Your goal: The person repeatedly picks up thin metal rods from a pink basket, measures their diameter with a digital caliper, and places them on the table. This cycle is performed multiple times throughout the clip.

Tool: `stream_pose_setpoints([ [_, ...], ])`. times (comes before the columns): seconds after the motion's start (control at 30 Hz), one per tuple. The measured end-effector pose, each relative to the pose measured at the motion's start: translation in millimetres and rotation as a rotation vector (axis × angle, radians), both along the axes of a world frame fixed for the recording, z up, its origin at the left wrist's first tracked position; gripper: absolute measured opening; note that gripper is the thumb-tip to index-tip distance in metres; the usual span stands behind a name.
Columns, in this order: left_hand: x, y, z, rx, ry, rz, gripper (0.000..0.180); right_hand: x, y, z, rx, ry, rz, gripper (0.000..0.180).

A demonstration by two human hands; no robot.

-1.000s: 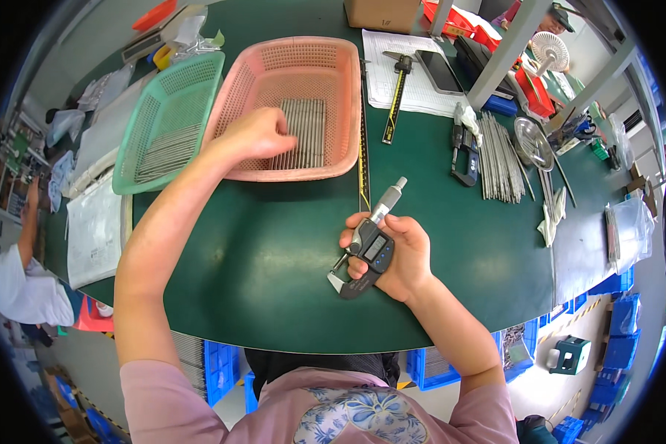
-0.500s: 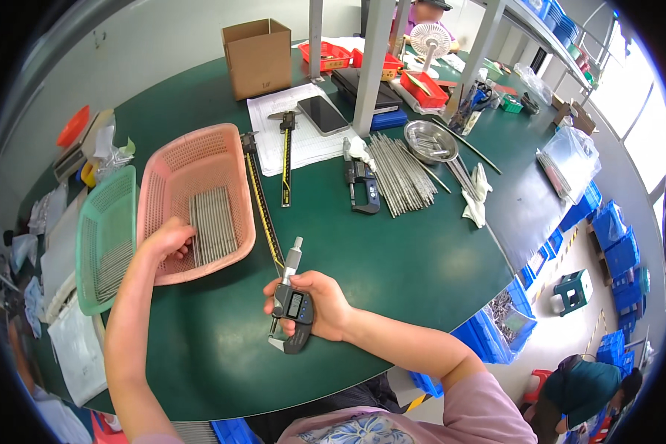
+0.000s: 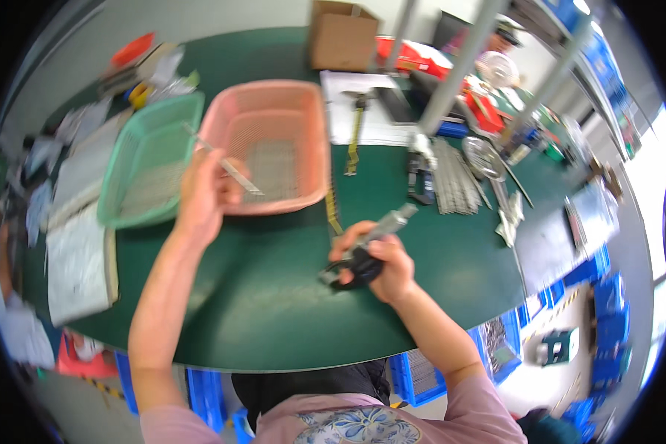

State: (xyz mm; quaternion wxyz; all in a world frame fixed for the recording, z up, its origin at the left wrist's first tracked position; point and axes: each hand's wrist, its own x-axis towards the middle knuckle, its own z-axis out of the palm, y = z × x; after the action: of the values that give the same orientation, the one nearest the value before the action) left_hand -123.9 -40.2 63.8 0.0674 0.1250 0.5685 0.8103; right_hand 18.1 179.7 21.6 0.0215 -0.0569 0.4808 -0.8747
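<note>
Having just come up out of the pink basket (image 3: 274, 140), the left hand (image 3: 203, 196) is now pinching a thin metal rod (image 3: 226, 164) above it, while the right hand (image 3: 381, 263) is gripping a digital micrometer (image 3: 366, 248) over the green surface (image 3: 259, 296), ready for measuring.

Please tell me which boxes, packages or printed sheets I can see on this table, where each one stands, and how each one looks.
Cardboard box: far edge of the table, behind the pink basket; brown, square.
White sheet: right of the pink basket; rectangular, with tools lying on it.
Clear bags: left edge, beside the green basket; pale, flat.
</note>
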Motion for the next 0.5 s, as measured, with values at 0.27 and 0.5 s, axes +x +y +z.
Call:
stream_pose_setpoints([
  [0.27, 72.6, -29.2, -32.9, 0.257, -0.143, -0.308, 0.023, 5.4, -27.3, 12.3, 0.534, 0.049, -0.146, 0.024],
  [0.5, 80.0, -30.7, -47.9, 0.265, -0.280, -0.434, 0.031, 2.5, -24.6, 7.4, 0.812, 0.301, -0.221, 0.030],
])
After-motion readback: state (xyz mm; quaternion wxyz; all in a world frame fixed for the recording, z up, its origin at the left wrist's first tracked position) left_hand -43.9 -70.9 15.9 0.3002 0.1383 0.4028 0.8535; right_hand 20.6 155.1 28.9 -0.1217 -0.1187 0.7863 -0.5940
